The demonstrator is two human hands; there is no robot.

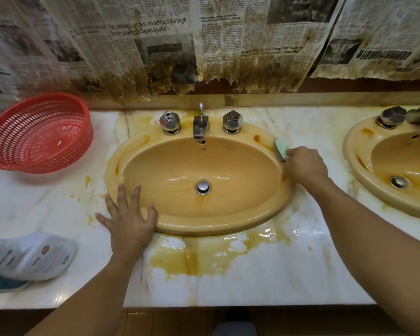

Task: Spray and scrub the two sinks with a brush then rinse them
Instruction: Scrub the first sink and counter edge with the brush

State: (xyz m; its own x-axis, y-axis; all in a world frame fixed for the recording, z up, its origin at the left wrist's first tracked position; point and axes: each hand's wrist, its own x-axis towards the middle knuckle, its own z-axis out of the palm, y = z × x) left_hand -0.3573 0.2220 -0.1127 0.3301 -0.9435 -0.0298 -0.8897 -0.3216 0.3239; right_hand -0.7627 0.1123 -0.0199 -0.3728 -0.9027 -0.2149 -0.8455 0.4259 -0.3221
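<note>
An oval tan sink (260, 215) is set in the marble counter in front of me, with a chrome tap (200, 127) and two faceted knobs behind the bowl. My right hand (306, 166) grips a light green scrubber (280, 148) and holds it against the sink's right rim. My left hand (129, 219) rests flat with spread fingers on the sink's front left rim. A second tan sink (364, 151) shows at the right edge, partly cut off. A white spray bottle (32, 257) lies on its side at the left.
A red plastic basket (38, 134) sits tilted on the counter at the back left. Brownish water pools on the marble counter (228, 282) in front of the sink. Stained newspaper (155, 44) covers the wall behind. The counter's front edge runs below my arms.
</note>
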